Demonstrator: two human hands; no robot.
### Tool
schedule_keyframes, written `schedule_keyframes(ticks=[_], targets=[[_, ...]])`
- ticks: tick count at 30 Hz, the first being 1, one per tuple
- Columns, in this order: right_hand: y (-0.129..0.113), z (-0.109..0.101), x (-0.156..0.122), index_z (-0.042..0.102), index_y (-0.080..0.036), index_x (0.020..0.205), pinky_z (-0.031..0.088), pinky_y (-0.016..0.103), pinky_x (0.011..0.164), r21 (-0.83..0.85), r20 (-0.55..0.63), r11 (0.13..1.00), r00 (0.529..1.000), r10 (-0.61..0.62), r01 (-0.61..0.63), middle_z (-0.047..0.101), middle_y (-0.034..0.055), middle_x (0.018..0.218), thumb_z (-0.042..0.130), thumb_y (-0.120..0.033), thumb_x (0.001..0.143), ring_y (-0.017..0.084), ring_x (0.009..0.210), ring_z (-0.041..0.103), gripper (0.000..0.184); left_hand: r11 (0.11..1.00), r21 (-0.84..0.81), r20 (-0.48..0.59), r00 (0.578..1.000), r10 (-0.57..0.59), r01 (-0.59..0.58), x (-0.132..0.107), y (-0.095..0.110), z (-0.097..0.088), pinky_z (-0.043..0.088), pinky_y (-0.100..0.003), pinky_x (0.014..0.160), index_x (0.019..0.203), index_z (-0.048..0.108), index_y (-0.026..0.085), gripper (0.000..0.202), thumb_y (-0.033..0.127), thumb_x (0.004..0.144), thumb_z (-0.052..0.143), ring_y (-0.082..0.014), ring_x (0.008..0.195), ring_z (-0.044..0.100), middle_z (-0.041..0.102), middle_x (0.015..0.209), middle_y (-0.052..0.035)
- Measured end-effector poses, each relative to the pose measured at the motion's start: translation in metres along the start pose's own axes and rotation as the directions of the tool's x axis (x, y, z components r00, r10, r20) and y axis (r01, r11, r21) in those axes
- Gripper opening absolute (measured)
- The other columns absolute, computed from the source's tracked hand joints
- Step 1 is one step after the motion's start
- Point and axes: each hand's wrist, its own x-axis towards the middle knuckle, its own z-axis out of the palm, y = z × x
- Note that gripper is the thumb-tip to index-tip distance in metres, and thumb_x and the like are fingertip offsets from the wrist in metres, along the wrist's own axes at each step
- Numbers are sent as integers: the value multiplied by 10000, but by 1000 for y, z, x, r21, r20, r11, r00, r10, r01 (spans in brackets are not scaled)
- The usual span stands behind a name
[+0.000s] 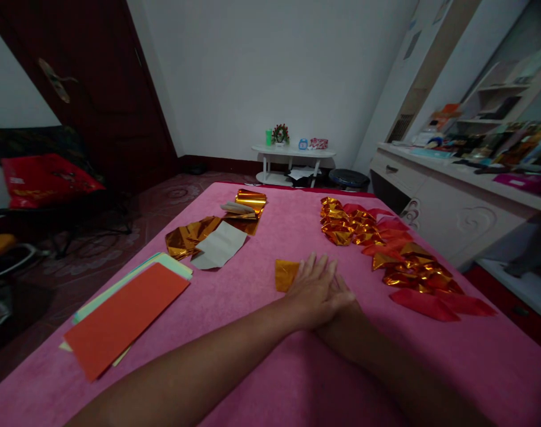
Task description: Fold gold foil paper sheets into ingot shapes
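Note:
On the pink tablecloth [235, 308], a small folded square of gold foil paper [285, 275] lies near the middle. My left hand [312, 290] rests flat over its right side, fingers stretched out and close together. Beneath the left hand lies my right hand [341, 311], crossed under it, with its fingers mostly hidden. Whether the right fingers touch the foil square cannot be seen. Right of the hands are several folded shapes of shiny gold foil [341, 228] and red paper [439, 303].
On the left lie a stack of coloured paper with an orange sheet [128, 317] on top, a pale sheet [219, 244], crumpled gold foil [193, 234] and a gold foil roll [251, 198]. A white side table [292, 152] stands beyond; a cluttered dresser [457, 196] is at right.

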Motion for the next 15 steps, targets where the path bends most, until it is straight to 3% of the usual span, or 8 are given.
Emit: schedule_keyframes(ticks=[2,5,10,13,15], targets=[[7,-19,-11,451,-227,1368,180,567,1092,-134,146,989,988,-46,66,439,107,1412,491,-334,798,309,1363,286,581,997,69,55,998,15,-19,-9,-12,-6,101,-515,1148,1472,166,116,842,670,847,268,-313,1420,15,96,1544,-147],[14,-36,-20,374,-106,1404,204,549,1098,-356,287,926,958,-17,123,314,154,1475,456,-323,824,298,1374,260,625,985,167,75,996,38,-51,-29,-32,-17,102,-482,1153,1478,101,114,891,692,826,291,-279,1425,58,80,1543,-150],[12,-36,-18,325,-30,1412,221,546,1097,-450,307,881,952,-1,146,273,195,1479,384,-440,890,309,1381,233,666,948,312,69,997,47,-67,-63,-56,-34,86,-482,1146,1460,194,107,876,697,820,293,-283,1420,108,153,1525,-174],[-13,-28,-9,340,-29,1404,211,588,1082,-445,253,892,967,45,75,279,217,1470,384,-457,891,335,1380,221,669,934,350,43,997,57,-68,-71,-61,-34,87,-498,1140,1466,175,131,830,650,836,328,-282,1417,134,162,1526,-167],[-38,-18,-1,288,-40,1430,172,573,1104,-370,250,922,968,-21,116,239,205,1489,409,-507,874,325,1399,156,736,930,356,38,996,83,-91,-71,-64,-30,92,-506,1137,1469,177,168,772,581,848,378,-284,1415,139,154,1533,-143]])
